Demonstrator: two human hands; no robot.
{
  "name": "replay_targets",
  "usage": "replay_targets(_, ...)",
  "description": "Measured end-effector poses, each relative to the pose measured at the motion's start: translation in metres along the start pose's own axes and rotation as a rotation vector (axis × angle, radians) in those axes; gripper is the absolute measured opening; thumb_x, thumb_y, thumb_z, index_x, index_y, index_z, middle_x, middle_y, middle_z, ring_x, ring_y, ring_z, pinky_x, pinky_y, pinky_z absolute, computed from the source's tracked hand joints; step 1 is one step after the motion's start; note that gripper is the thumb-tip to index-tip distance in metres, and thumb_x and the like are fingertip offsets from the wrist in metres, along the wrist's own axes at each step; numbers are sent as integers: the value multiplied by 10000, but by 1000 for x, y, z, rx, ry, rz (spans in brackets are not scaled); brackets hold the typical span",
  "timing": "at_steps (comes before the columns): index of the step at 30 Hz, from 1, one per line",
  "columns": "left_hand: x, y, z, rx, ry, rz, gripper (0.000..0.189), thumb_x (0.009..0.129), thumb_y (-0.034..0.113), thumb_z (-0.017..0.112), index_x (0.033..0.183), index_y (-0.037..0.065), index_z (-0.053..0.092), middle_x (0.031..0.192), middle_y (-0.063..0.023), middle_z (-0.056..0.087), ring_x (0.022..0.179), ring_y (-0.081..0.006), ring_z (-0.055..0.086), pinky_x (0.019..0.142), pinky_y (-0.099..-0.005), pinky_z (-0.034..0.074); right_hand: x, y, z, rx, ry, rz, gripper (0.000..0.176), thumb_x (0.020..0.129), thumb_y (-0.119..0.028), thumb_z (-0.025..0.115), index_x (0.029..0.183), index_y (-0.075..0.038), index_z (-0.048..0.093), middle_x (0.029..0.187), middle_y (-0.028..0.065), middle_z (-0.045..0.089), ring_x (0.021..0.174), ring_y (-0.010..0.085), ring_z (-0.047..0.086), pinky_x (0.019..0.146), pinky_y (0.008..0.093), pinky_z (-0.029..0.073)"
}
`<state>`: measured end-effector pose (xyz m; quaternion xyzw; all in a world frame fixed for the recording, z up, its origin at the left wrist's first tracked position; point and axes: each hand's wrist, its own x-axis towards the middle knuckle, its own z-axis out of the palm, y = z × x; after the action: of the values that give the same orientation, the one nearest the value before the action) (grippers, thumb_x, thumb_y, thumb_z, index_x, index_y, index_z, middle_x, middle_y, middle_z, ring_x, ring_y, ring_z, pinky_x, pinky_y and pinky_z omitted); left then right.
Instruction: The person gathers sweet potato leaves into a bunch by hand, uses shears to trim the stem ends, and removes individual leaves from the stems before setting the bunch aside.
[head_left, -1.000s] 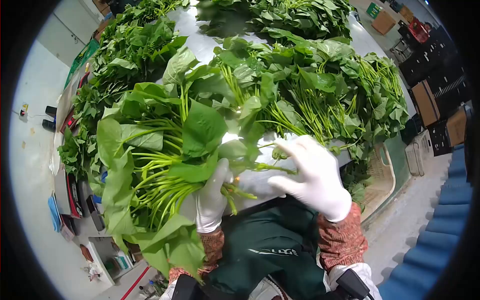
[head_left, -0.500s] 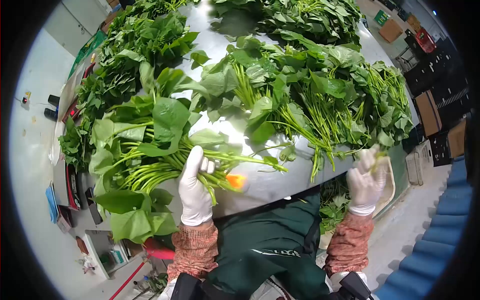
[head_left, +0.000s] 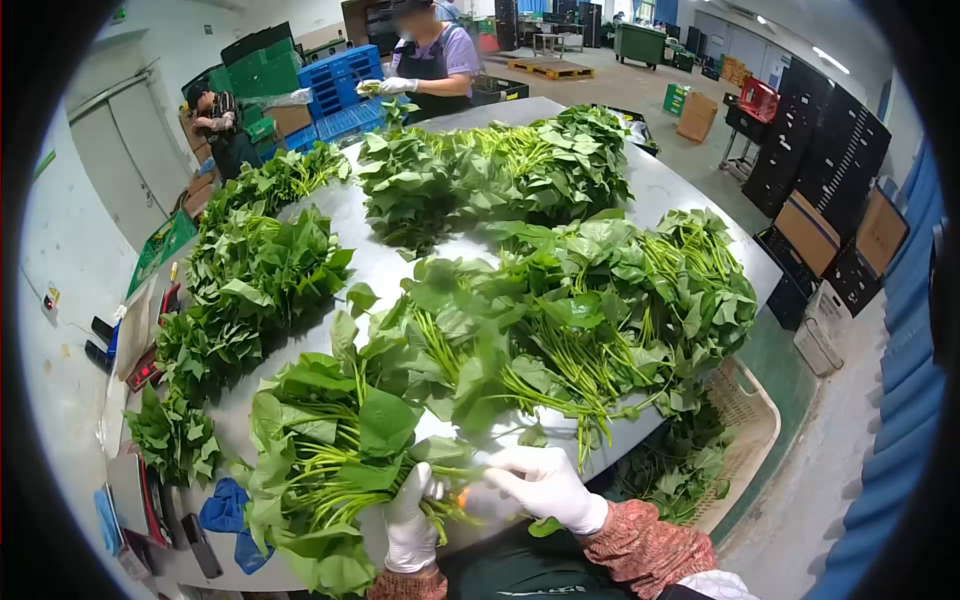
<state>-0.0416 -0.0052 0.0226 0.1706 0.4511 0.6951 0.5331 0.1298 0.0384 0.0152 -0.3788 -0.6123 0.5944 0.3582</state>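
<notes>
My left hand (head_left: 409, 522), in a white glove, grips the stems of a bunch of leafy greens (head_left: 330, 460) at the near edge of the steel table (head_left: 380, 270). The bunch's leaves fan out to the left. My right hand (head_left: 543, 486), also gloved, has come in beside the left and its fingers touch the stem ends, where a small orange band (head_left: 463, 497) shows. A large heap of the same greens (head_left: 590, 320) lies just beyond my hands.
More piles of greens (head_left: 255, 275) line the table's left and far sides. A beige basket (head_left: 745, 425) with leaf scraps sits below the right edge. Two other people (head_left: 430, 55) work at the far end. Black crates (head_left: 810, 150) and boxes stand right.
My head has lifted, so the far end of the table and the other workers are now in view. My right hand came back from the basket side to the bunch's stems.
</notes>
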Motion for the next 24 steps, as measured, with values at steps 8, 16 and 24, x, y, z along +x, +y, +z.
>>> replay_targets(8, 12, -4, -7, -134, 101, -31, 266, 927, 131, 590, 702, 110, 449, 622, 28, 348, 597, -108, 395, 618, -277, 387, -31, 20, -58, 576, 496, -35, 227, 990, -210, 497, 958, -1, 581, 765, 46, 617, 601, 91, 561, 563, 247, 458)
replay_targets(16, -6, -2, 20, 18, 80, 23, 126, 843, 74, 658, 817, 60, 536, 624, 11, 419, 557, -103, 403, 591, -277, 418, -23, -14, -24, -623, 140, -437, 479, 857, -269, 659, 1258, -34, 542, 1073, 136, 633, 903, 241, 617, 815, 376, 484)
replay_targets(24, 2, 0, -5, -34, 92, 80, 135, 857, 98, 645, 801, 60, 529, 617, 9, 405, 546, -104, 401, 583, -278, 418, -32, 12, -26, -596, 202, -387, 111, 803, -104, 689, 914, -92, 685, 741, 70, 620, 648, 245, 613, 583, 329, 487)
